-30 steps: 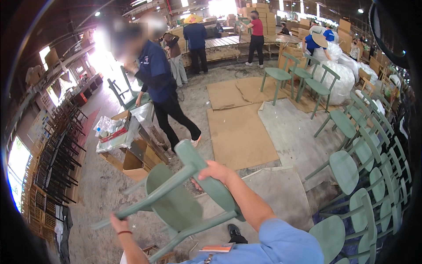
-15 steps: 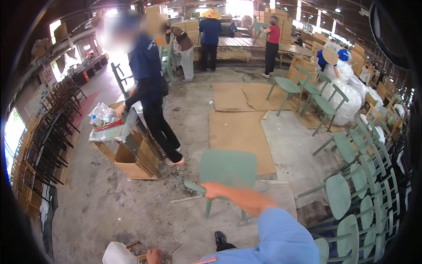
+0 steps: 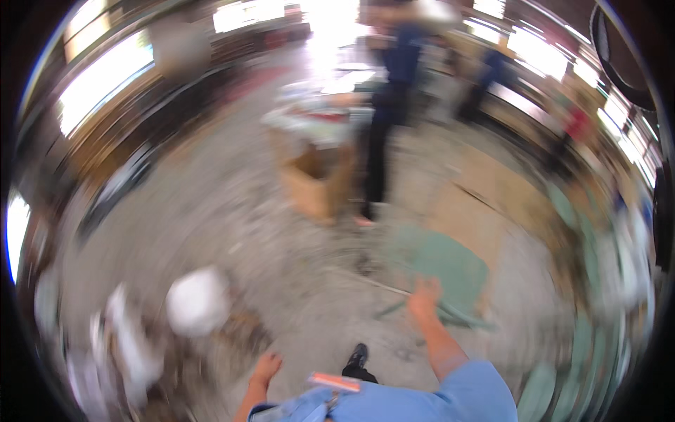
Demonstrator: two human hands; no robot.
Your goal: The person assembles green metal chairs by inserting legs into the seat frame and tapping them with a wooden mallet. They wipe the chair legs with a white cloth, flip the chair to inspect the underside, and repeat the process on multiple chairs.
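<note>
Green chair gripped by right hand, fingers' closure lost in blur; left hand free, seemingly loose; best set down level.

Bare floor is left open ahead-left of the hands, while the way is blocked by a green chair at right, a cardboard box and a standing person beyond.
</note>
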